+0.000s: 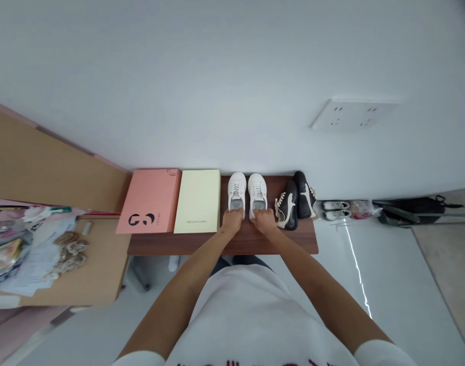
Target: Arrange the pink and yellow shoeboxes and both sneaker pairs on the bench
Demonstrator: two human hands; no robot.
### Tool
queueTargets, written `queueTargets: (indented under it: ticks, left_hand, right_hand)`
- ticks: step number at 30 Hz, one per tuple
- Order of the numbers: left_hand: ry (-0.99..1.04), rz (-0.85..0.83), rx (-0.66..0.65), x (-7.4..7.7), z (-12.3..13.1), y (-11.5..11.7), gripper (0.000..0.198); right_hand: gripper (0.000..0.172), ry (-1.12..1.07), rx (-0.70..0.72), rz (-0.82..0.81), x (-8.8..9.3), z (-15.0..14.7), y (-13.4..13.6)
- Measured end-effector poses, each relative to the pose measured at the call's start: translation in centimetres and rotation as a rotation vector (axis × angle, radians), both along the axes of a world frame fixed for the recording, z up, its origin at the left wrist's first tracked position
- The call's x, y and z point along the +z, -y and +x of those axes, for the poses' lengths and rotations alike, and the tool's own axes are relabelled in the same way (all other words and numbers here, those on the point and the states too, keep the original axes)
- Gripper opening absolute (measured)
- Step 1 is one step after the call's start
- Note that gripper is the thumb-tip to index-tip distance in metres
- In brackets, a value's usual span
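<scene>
Left hand (pixel 232 220) curls shut on heel of left sneaker (pixel 237 190); right hand (pixel 263 220) likewise on right sneaker (pixel 257 190). Pair sits mid-bench (pixel 289 240), toes to wall, between yellow box (pixel 198 201) and 2 black shoes (pixel 295 201). Step in hand: gripping the pair. Any shift likely needs both heels moved evenly.

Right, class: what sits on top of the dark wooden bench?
A pink box, a pale yellow box, white sneakers and black sneakers. The left hand and right hand cover the white sneakers' heels; box contents are hidden.
</scene>
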State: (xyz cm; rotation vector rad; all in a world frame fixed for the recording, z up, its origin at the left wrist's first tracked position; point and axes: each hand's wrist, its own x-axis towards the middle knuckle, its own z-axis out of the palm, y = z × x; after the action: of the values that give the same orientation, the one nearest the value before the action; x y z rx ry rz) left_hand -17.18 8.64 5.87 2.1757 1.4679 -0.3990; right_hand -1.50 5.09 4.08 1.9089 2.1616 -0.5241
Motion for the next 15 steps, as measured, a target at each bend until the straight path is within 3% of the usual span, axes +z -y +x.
queueTargets:
  ticks: [15]
  left_hand:
    - [-0.044, -0.041, 0.037, 0.0, 0.4, -0.2, 0.025]
  right_hand:
    - [0.024, -0.004, 0.007, -0.016, -1.1, -0.7, -0.7]
